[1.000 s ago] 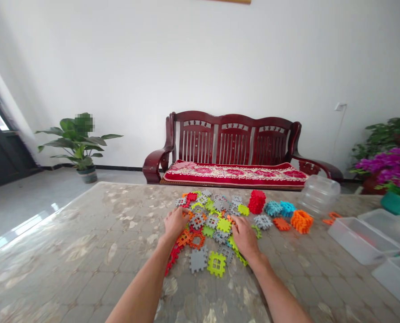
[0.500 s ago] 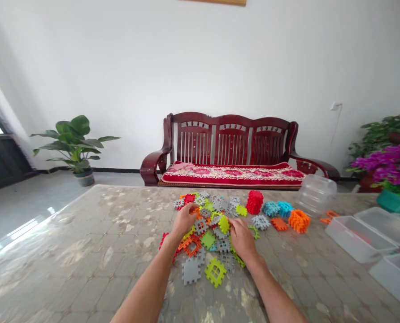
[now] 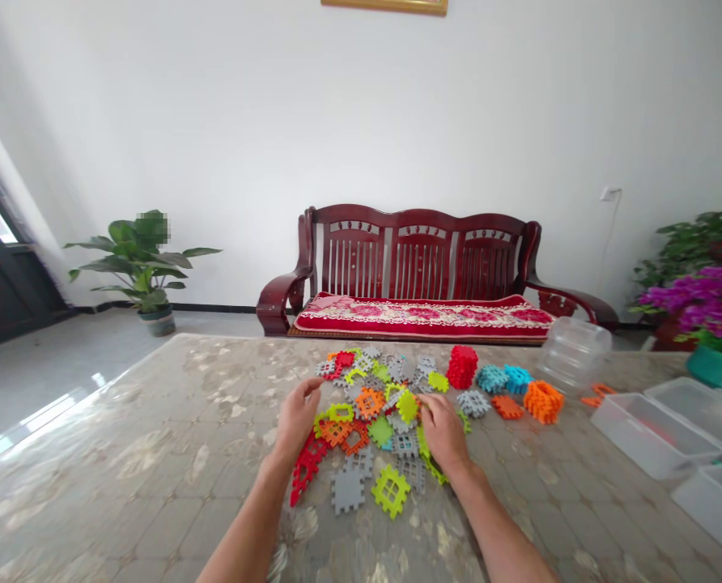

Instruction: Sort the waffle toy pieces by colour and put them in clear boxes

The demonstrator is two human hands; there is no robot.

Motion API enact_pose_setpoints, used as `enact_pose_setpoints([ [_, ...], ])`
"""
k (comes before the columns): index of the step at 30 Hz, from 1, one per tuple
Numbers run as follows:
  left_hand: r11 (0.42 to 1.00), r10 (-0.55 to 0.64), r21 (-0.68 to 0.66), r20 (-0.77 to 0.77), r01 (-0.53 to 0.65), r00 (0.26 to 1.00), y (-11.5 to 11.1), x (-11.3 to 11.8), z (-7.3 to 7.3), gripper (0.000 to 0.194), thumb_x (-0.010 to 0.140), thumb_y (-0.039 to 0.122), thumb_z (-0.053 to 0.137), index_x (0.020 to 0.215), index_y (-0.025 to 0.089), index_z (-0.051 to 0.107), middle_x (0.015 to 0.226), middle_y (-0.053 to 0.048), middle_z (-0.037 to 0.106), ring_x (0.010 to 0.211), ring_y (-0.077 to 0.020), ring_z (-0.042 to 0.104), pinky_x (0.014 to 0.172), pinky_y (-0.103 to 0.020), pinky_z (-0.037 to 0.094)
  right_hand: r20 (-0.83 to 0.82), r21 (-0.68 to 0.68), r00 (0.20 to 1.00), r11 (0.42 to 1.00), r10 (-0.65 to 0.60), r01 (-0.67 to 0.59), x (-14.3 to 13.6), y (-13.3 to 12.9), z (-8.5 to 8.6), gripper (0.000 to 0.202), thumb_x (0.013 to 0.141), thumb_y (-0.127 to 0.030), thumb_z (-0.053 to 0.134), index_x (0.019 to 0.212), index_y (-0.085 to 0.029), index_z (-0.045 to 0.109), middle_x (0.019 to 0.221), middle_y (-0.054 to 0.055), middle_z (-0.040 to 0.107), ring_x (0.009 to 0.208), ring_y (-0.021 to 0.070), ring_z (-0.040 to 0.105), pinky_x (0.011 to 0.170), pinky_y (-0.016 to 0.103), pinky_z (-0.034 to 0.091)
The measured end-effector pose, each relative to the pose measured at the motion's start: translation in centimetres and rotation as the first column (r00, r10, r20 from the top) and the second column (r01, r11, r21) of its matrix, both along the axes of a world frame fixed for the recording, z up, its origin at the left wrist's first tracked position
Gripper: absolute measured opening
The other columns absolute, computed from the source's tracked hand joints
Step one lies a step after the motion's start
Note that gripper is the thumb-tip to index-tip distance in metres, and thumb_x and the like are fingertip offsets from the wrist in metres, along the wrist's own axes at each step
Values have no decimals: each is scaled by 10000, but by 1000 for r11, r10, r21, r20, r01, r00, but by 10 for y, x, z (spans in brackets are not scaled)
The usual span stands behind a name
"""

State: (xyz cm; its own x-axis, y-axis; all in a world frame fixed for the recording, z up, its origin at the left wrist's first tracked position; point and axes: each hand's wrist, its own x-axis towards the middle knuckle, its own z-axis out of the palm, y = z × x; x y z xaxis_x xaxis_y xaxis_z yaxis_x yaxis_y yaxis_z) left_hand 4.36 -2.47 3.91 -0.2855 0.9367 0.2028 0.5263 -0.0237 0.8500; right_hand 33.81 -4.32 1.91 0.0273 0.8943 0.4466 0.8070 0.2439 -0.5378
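Notched plastic tiles in grey, orange, red and lime lie in a loose pile on the table. My left hand [image 3: 300, 413] is at the pile's left edge, its fingers bent and apart, holding nothing visible. Between the thumb and fingers of my right hand [image 3: 441, 425] is a lime tile [image 3: 407, 406], tilted up over the pile. An orange tile [image 3: 369, 402] lies between the hands. Nearer to me are a flat grey tile [image 3: 347, 491] and a lime window tile [image 3: 391, 490]. Red tiles [image 3: 307, 467] lie beside my left wrist.
Right of the pile stand a red stack [image 3: 461, 367], blue stacks [image 3: 493, 378] and an orange stack [image 3: 543, 402]. Clear plastic boxes [image 3: 652, 441] are at the right, near purple flowers [image 3: 701, 298]. A wooden bench [image 3: 422, 259] stands behind the table [image 3: 155, 453].
My left hand has moved left, off the middle of the pile, uncovering orange and lime tiles. My right hand still holds the lime tile in nearly the same place.
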Motion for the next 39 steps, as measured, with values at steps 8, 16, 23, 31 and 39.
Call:
enact_pose_setpoints([
  [8, 976, 92, -139, -432, -167, 897, -18, -30, -13, 372, 880, 245, 438, 1163, 236, 681, 1209, -67, 699, 1149, -239, 614, 973, -351, 461, 176, 84, 983, 994, 54, -70, -41, -11, 34, 271, 885, -305, 566, 1126, -245, 675, 1184, 64, 663, 1114, 232, 530, 1001, 363, 361],
  [16, 978, 41, -158, -491, -135, 870, -14, -31, -14, 363, 885, 280, 434, 1136, 281, 696, 1203, -37, 712, 1158, -240, 611, 956, -348, 460, 423, -110, 902, 993, 85, -43, -93, 1, 41, 400, 802, -501, 657, 1103, -237, 645, 1092, 90, 681, 1068, 289, 511, 921, 410, 355],
  [23, 976, 23, -177, -490, -125, 871, -10, -32, -13, 383, 880, 279, 412, 1142, 280, 692, 1220, -45, 701, 1179, -265, 599, 964, -395, 455, 489, -110, 868, 993, 81, -31, -96, 2, 35, 250, 872, -359, 584, 1058, -204, 647, 1030, 112, 701, 1036, 282, 537, 930, 406, 334],
  [31, 973, 19, -188, -502, -130, 865, -11, -30, -9, 385, 887, 289, 405, 1139, 281, 696, 1222, -46, 699, 1169, -257, 602, 957, -377, 451, 447, -53, 890, 996, 91, -75, -77, 2, 37, 390, 879, -305, 598, 1254, -200, 588, 1068, 96, 708, 1029, 260, 567, 949, 375, 345],
  [39, 979, 20, -162, -514, -121, 857, -11, -31, -13, 371, 888, 285, 415, 1129, 277, 697, 1210, -37, 704, 1152, -245, 604, 953, -354, 450, 405, 0, 909, 994, -98, 108, -18, -4, 39, 483, 866, -347, 610, 1318, -179, 576, 1066, 114, 709, 993, 255, 618, 893, 345, 416],
])
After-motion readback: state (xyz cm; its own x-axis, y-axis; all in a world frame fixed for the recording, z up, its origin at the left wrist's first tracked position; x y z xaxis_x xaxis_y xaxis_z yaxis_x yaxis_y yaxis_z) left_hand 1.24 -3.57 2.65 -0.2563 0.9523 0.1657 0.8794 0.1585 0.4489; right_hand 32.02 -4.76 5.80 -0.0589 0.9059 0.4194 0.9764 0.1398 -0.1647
